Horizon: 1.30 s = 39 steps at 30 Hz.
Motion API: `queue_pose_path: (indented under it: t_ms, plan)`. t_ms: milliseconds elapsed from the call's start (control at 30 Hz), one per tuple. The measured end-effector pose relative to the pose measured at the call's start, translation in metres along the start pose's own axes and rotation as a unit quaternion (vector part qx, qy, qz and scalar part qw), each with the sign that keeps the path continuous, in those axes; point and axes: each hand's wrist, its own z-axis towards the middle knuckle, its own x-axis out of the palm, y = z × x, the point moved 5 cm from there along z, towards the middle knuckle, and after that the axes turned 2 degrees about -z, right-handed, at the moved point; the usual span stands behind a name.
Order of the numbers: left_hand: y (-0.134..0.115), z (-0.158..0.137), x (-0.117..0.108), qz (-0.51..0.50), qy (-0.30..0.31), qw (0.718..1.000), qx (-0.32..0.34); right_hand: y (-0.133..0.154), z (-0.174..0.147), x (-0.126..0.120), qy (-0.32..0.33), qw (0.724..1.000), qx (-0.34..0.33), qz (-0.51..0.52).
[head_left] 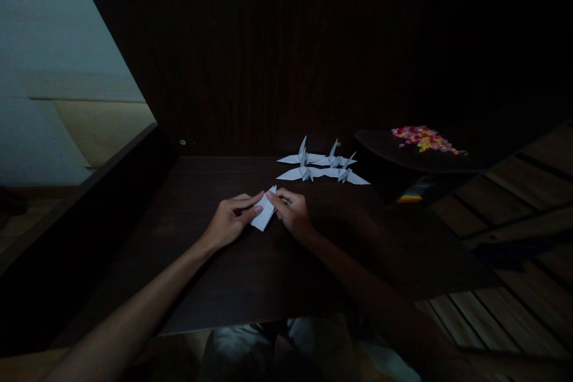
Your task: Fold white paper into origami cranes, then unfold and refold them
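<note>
A small piece of folded white paper (264,216) is held between my two hands, just above the dark wooden tabletop (215,292). My left hand (231,219) pinches its left side with thumb and forefinger. On the other side, my right hand (290,210) grips the upper right edge near the narrow tip. Parts of the paper are hidden under my fingers. Beyond my hands, several white origami cranes (305,172) stand in two rows with their wings spread.
A dark curved shelf (380,152) at the right bears a heap of small pink, red and yellow pieces (425,138). Below it shows a rainbow-striped item (410,197). A tall dark panel (277,59) rises behind the cranes, and a raised side board (80,203) borders the left.
</note>
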Motion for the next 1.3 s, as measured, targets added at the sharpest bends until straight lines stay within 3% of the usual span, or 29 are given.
queue_pose_path:
  t_ms: [167, 633, 900, 1300]
  plan:
    - [0.001, 0.000, 0.001, 0.015, 0.025, 1.000, 0.012, 0.007, 0.000, 0.000, 0.006, 1.000, -0.005, -0.011]
    - [-0.005, -0.001, 0.000, 0.029, 0.084, 0.996, 0.029, -0.005, 0.001, 0.001, 0.083, 0.993, 0.086, 0.019]
    - [-0.001, -0.001, 0.000, -0.016, 0.107, 0.993, -0.044, -0.009, 0.003, 0.001, 0.089, 0.991, 0.093, 0.022]
    - [0.014, -0.005, 0.016, -0.148, 0.163, 0.964, -0.151, 0.001, 0.000, 0.002, 0.028, 0.998, 0.051, -0.016]
